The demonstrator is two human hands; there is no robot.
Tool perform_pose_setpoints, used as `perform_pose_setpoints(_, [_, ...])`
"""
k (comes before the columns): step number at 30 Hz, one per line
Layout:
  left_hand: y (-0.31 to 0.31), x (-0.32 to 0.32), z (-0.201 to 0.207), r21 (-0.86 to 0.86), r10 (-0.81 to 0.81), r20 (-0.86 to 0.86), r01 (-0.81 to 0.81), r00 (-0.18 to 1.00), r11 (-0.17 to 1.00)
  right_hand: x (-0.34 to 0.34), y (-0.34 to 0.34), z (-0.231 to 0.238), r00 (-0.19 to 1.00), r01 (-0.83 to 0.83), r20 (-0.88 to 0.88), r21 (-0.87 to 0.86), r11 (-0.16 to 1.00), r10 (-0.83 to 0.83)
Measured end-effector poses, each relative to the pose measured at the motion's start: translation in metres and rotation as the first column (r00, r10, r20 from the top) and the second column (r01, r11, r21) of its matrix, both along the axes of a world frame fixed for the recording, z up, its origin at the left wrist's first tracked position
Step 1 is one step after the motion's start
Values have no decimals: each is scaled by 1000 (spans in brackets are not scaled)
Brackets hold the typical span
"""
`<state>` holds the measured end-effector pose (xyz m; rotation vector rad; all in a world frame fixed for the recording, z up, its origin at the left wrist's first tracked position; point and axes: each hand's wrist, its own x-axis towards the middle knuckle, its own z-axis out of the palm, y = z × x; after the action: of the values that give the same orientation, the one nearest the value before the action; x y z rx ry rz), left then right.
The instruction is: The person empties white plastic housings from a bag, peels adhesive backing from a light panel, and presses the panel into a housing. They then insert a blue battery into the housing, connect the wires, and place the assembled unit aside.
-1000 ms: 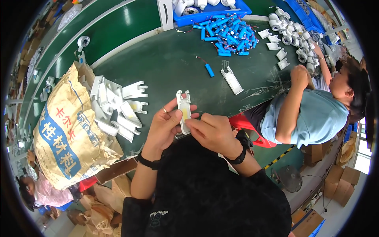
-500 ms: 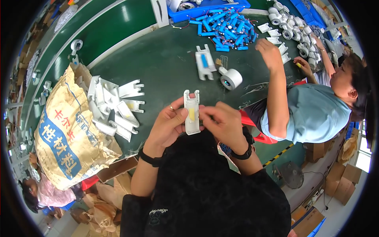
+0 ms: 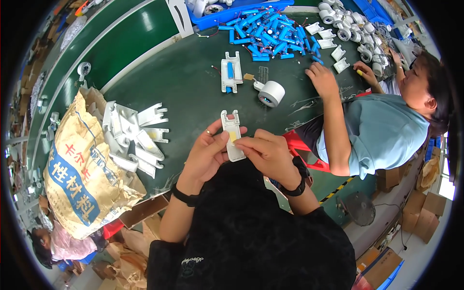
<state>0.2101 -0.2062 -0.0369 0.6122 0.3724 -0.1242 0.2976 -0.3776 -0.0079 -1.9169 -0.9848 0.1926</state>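
Observation:
My left hand (image 3: pixel 205 152) is closed around a white plastic housing half (image 3: pixel 235 151), a narrow shell with a forked far end, held upright above the table's near edge. Inside the shell lies a yellow sticker (image 3: pixel 233 136). My right hand (image 3: pixel 268 152) has thumb and forefinger pinched together at the sticker's lower edge; the fingertips hide part of it. Farther out on the table sit another pair of white housing halves (image 3: pixel 231 79) with blue battery cells and a round white fan-like head (image 3: pixel 270 93) on a short neck.
A torn paper sack (image 3: pixel 77 169) stands at the left, beside a heap of white housing halves (image 3: pixel 133 133). Blue battery cells (image 3: pixel 270 34) with wires are piled at the back, near a blue bin (image 3: pixel 232 14). On the right a co-worker (image 3: pixel 382 121) reaches over the table.
My right fingers have moved left onto the yellow sticker. The view has shifted slightly, and the co-worker's near hand has lowered toward the table.

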Motion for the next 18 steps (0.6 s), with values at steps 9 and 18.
perform_pose_setpoints(9, [-1, -8, 2, -60, -66, 37, 68, 997, 996, 3, 2, -3, 947, 189, -280, 99, 977, -155])
perform_pose_setpoints(18, [-105, 96, -16, 165, -107, 32, 100, 994, 981, 22, -60, 4, 795, 558, -559, 521, 646, -235])
